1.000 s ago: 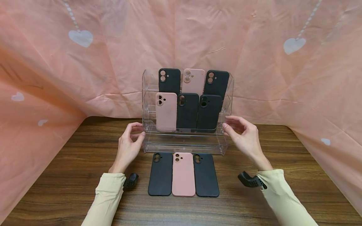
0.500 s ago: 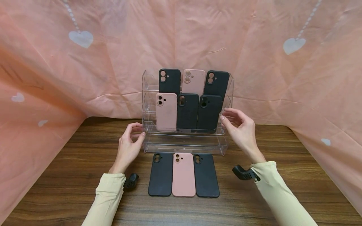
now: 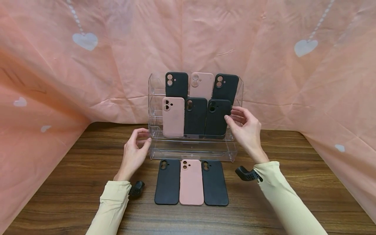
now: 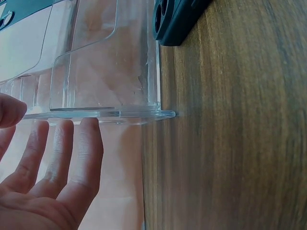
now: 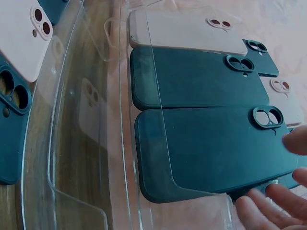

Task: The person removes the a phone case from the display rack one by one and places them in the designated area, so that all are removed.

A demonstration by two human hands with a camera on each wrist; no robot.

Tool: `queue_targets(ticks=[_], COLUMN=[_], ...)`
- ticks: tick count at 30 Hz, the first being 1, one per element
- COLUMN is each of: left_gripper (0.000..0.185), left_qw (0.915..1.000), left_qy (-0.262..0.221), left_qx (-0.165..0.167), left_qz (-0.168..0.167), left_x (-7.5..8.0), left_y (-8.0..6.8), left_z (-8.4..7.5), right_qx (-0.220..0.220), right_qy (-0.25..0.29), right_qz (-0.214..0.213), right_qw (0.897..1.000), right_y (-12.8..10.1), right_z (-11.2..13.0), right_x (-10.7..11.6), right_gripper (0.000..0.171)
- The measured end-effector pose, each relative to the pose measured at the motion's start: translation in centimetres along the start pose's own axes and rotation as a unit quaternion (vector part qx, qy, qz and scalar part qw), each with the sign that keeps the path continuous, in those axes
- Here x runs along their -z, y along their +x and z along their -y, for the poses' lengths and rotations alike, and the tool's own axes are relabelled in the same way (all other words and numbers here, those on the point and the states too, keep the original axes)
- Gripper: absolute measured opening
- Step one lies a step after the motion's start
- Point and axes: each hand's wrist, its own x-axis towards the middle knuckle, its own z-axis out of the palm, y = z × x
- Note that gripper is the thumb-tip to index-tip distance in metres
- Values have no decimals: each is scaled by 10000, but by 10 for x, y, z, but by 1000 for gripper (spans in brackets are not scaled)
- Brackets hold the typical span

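Observation:
A clear acrylic tiered stand [image 3: 191,153] holds upright phone cases in two rows. My left hand [image 3: 135,148] is at the stand's left side; in the left wrist view the fingertips [image 4: 88,125] meet the outer face of the side panel, with the thumb by its front edge. My right hand [image 3: 246,130] reaches to the right black phone case [image 3: 218,119] of the lower row. Its thumb is in front of the case and its fingers are by the right edge. In the right wrist view, thumb and fingers are spread apart near the case's camera cutouts.
Before the stand, two black phone cases [image 3: 166,184] and a pink phone case [image 3: 191,184] between them lie on the wooden table [image 3: 73,182]. Beside the lower row's right case are a black case [image 3: 195,117] and a pink one [image 3: 173,119]. A peach curtain [image 3: 117,65] hangs behind.
My right hand has moved up and left, from the stand's right side to the right black phone case of the lower row. The left hand stays in place.

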Motion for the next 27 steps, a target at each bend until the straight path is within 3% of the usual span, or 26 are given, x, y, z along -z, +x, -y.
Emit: queue_targets(ticks=[13, 27], left_gripper=[31, 31], left_qw=[10000, 10000], left_qy=[-7, -18], left_qx=[-44, -5], left_qz=[0, -12], left_x=[0, -1], left_y=[1, 2], left_z=[1, 2], right_qx=[46, -237], right_qy=[-608, 343], right_qz=[-236, 199], right_qw=[9979, 9989], right_y=[2, 1], right_z=[1, 7], right_x=[-10, 2], right_gripper=[44, 32])
